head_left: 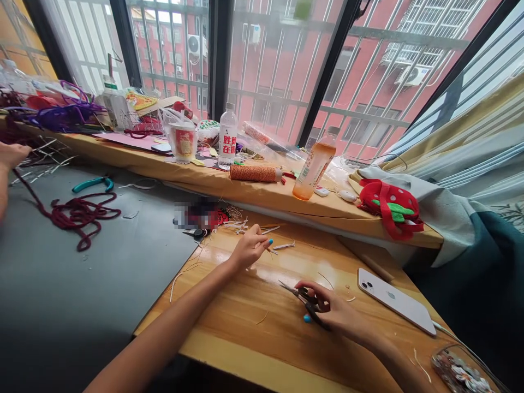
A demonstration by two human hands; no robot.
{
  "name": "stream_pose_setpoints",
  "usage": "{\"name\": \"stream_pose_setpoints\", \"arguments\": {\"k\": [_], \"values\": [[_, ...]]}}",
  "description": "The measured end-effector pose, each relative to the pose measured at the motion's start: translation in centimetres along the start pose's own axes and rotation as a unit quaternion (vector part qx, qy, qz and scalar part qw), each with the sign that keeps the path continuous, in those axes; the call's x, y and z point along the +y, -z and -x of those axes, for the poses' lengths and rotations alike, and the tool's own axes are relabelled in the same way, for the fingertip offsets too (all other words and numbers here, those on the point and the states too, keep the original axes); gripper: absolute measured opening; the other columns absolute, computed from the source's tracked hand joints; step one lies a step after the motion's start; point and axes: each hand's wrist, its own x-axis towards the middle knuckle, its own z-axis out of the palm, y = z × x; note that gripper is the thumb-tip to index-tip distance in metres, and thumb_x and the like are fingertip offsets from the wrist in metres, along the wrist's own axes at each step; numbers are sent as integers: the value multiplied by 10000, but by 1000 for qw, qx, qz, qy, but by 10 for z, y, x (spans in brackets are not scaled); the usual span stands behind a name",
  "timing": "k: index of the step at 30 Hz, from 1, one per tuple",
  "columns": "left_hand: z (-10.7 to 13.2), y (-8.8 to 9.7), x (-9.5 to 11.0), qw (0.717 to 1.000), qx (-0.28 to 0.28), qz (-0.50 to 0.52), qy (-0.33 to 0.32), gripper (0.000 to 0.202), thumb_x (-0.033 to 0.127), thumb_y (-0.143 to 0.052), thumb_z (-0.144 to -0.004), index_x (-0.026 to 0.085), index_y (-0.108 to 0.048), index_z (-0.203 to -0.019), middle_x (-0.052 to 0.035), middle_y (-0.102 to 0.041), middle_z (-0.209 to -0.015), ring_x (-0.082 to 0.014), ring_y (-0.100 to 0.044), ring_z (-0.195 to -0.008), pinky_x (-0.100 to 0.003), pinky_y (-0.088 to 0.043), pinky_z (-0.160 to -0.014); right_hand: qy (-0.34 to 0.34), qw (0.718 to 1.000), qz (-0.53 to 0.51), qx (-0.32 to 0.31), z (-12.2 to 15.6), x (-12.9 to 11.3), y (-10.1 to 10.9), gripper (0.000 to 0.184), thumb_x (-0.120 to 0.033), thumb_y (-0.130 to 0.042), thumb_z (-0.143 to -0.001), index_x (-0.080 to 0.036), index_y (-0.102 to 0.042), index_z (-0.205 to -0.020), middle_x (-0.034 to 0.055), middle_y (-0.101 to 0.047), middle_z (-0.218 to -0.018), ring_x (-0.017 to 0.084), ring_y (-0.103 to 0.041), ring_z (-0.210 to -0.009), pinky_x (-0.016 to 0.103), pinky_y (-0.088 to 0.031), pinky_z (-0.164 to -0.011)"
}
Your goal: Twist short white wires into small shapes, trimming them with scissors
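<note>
while the right hand (329, 308) holds scissors (302, 295), a bottle (315, 170) seemingly contains liquid (302, 191).

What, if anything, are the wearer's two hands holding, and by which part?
The right hand holds the scissors by their handles. The left hand pinches something thin; which part is too small to tell.

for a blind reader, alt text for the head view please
Right hand holds scissors over a wooden table; left hand pinches something thin. Far left: another person's hand beside dark red cord; behind, bottles on a ledge by windows.
</note>
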Motion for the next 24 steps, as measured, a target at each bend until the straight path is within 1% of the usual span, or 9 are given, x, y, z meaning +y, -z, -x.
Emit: {"name": "stream_pose_setpoints", "arguments": {"k": [2, 5, 7, 10, 13, 17, 20, 24], "values": [[0, 2, 0, 1000, -6, -9, -28, 338, 306, -404, -797, 149, -579, -554, -23, -389, -685, -131, -407, -691, -253, -351, -643, -18, 999, 34, 1, -7, -4, 3, 536, -455, -576, -603, -219, -509, -1080, 10, -534, -785, 149, -475, -690, 232, -370, -574], [1, 5, 3, 998, -20, -19, -54, 331, 289, -410, -794, 148, -558, -534, -26, -389, -690, -132, -403, -692, -253, -350, -633, -16, 998, 68, -3, -16, -10, 11, 547, -483, -566, -598, -185, -558, -1057, 27, -571, -783, 170, -478, -712, 249, -369, -613], [2, 6, 5, 997, -27, -20, -65, 329, 280, -406, -796, 148, -553, -533, -26, -387, -692, -131, -402, -694, -251, -349, -634, -8, 997, 77, -17, -21, -13, 14, 547, -490, -565, -595, -175, -576, -1042, 29, -586, -778, 173, -479, -707, 251, -365, -622], [3, 7, 8, 996, -35, -16, -84, 328, 272, -399, -800, 142, -556, -543, -27, -379, -694, -130, -402, -694, -244, -347, -626, -3, 997, 74, -36, -26, -17, 13, 536, -495, -564, -593, -168, -593, -1017, 24, -589, -740, 164, -471, -682, 239, -352, -599], [4, 6, 10, 994, -51, -5, -94, 324, 266, -393, -804, 141, -566, -561, -27, -375, -694, -127, -406, -696, -238, -346, -620, -2, 997, 59, -48, -29, -20, 9, 486, -499, -555, -603, -162, -620, -946, 2, -556, -666, 133, -437, -616, 213, -316, -535], [5, 5, 12, 993, -61, -4, -97, 310, 258, -398, -802, 143, -563, -566, -24, -373, -691, -124, -404, -687, -237, -343, -615, 11, 998, 30, -60, -30, -24, 6, 395, -477, -547, -629, -153, -629, -841, -41, -435, -539, 81, -329, -513, 193, -227, -458], [5, 5, 12, 992, -64, -10, -105, 303, 250, -407, -796, 139, -551, -553, -22, -370, -687, -123, -397, -680, -237, -337, -612, 5, 998, 11, -56, -29, -25, 6, 370, -468, -553, -628, -147, -622, -799, -50, -374, -518, 69, -281, -497, 190, -196, -439], [6, 3, 13, 992, -71, -10, -105, 316, 247, -403, -797, 137, -544, -536, -21, -368, -673, -121, -392, -670, -234, -335, -608, 6, 998, -7, -54, -29, -22, 4, 367, -469, -539, -640, -147, -606, -806, -47, -370, -529, 67, -277, -495, 187, -202, -428]]}}
